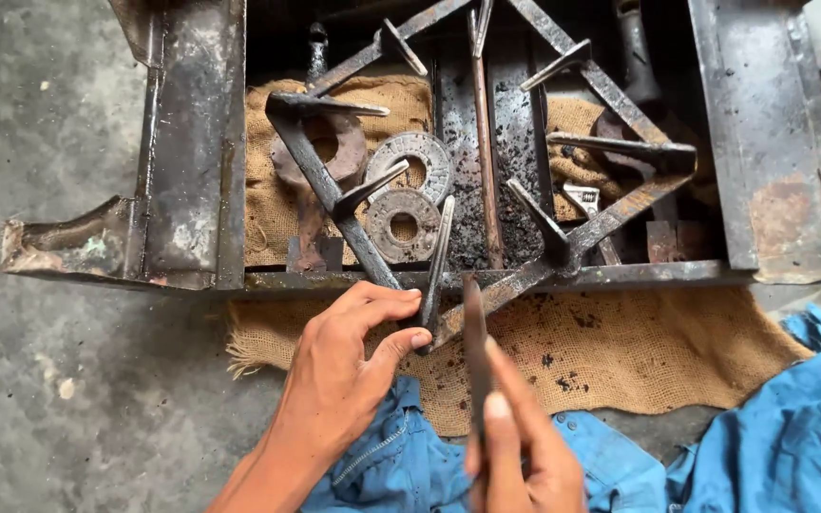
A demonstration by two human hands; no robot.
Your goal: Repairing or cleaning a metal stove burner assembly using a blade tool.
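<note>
Over a grey concrete floor (68, 380), burlap sacking (620, 351) spreading below a blackened, rusty metal stove body (192, 152) filling the upper frame. Inside it, lying across the middle, a diamond-shaped iron pan support (582, 228) with prongs, beside two round ring plates (403, 224). At lower centre, left hand (349, 366) curling, thumb and fingers pinching the lower end of a thin dark prong (437, 261) at the support's bottom corner. Just right of it, right hand (525, 456) gripping, fingers pressed together, a narrow flat metal file (474, 332) pointing up towards that corner. Blue cloth (772, 418) bunching at lower right.
</note>
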